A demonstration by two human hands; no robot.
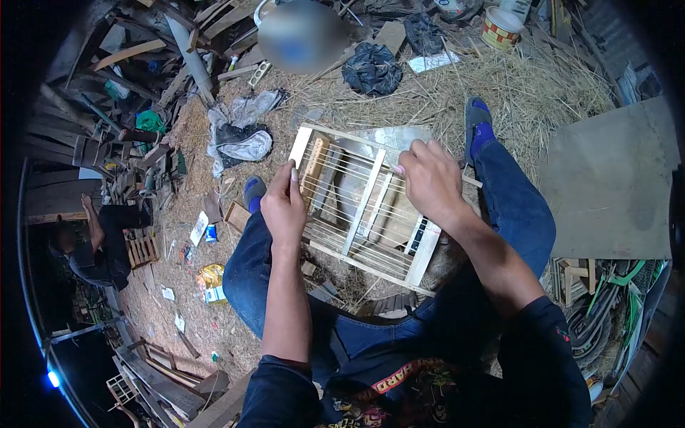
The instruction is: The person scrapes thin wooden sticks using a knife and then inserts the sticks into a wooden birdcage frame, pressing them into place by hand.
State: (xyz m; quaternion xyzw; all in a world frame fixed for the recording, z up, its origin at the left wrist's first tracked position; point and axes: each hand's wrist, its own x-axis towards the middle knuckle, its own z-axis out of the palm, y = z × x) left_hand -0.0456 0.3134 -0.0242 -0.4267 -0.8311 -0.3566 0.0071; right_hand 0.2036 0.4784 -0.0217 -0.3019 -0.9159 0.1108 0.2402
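Observation:
A pale wooden frame with thin parallel rods and crossbars [364, 201] is held tilted above my lap, between my knees. My left hand [284, 207] is closed on its left side, thumb lying along the end bar. At the upper right of the frame, my right hand [432, 178] has its fingers bent and pressed together at the edge; whether they also pinch a single rod is hidden. Through the rods I see a light-brown wooden piece [314, 167] and a greyish sheet [407, 135] behind.
Straw and shavings cover the ground. A black plastic bag [372, 69] and a bucket [501, 28] lie ahead. A large flat board [606, 178] is at the right. Scrap wood [128, 53] piles up at the left, where another person [100, 242] sits.

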